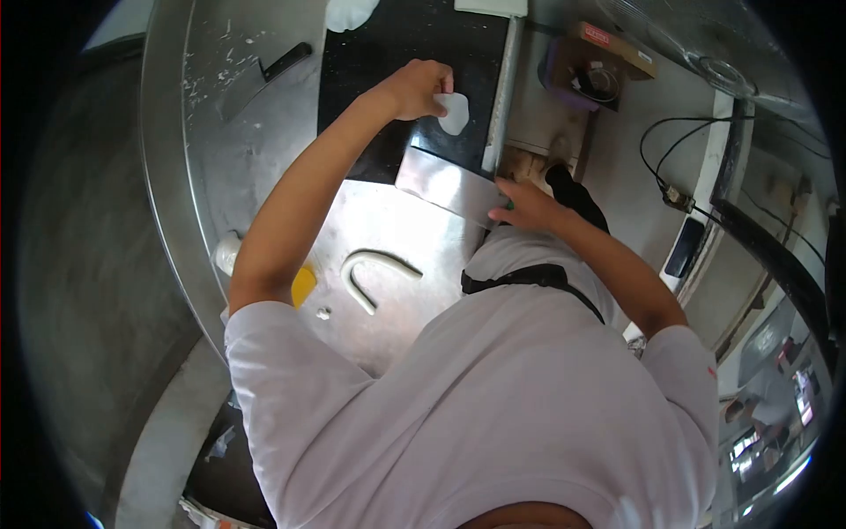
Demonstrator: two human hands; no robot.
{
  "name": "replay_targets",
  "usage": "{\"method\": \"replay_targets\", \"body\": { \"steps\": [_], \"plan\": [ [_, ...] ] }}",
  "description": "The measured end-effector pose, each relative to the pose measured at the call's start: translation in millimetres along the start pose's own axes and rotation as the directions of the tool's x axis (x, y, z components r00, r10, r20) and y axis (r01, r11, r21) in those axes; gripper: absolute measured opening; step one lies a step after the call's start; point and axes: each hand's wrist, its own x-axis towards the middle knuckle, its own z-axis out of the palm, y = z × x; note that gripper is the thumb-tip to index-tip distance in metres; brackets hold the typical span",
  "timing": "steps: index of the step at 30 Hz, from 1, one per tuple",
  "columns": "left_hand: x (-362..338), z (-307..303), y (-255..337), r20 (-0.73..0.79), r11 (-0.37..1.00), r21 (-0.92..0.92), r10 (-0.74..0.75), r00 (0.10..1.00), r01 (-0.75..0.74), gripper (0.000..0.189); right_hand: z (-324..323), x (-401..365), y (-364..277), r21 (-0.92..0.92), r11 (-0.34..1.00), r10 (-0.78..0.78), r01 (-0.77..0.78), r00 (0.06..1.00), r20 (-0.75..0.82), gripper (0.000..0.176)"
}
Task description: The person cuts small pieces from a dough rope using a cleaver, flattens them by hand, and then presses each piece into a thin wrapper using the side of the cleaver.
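My left hand (416,90) pinches a thin white dough wrapper (454,115) by its edge, over a black board (379,66). In my right hand (531,205) is the end of a broad, flat cleaver (448,182). Its shiny blade lies across the near edge of the board, and only a bit of green shows at its grip. Nearer my body, a curved rope of white dough (357,264) rests on the metal table (264,185), with a small white lump (323,313) beside it.
A black-handled knife (264,79) lies at the left of the table. White dough or cloth (350,12) sits at the board's far edge. Partly behind my left arm are a yellow scraper-like piece (303,286) and a white object (227,254). A cardboard box (617,51) stands at right.
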Motion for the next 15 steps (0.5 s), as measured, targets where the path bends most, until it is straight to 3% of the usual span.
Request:
{"method": "replay_targets", "body": {
  "steps": [5, 8, 10, 12, 15],
  "plan": [
    [-17.8, 11.0, -70.3, -0.207, 0.938, -0.333, -0.172, 0.963, 0.097, 0.022, -11.2, -33.2, -17.5, 0.056, 0.998, 0.028, -0.03, 0.998, 0.051, 0.045],
    [-48.1, 5.2, -67.6, -0.349, 0.954, -0.28, -0.204, 0.915, 0.105, 0.021, -13.9, -44.7, -10.9, 0.004, 0.998, 0.066, -0.067, 0.998, 0.013, 0.043],
    [-65.5, 5.2, -61.0, -0.411, 0.955, -0.275, -0.219, 0.885, 0.108, 0.019, -21.6, -46.8, -11.0, 0.108, 0.988, 0.116, -0.113, 0.993, -0.026, 0.039],
    [-79.6, 7.8, -53.8, -0.579, 0.986, -0.066, 0.086, 0.811, -0.152, 0.017, -32.1, -41.7, -9.3, 0.111, 0.989, 0.106, -0.101, 0.993, -0.042, 0.037],
    [-88.6, 9.7, -38.8, -0.645, 0.99, -0.083, 0.032, 0.764, -0.111, 0.016, -53.3, -25.7, -9.4, 0.12, 0.99, 0.082, -0.073, 0.994, -0.069, 0.036]
  ]
}}
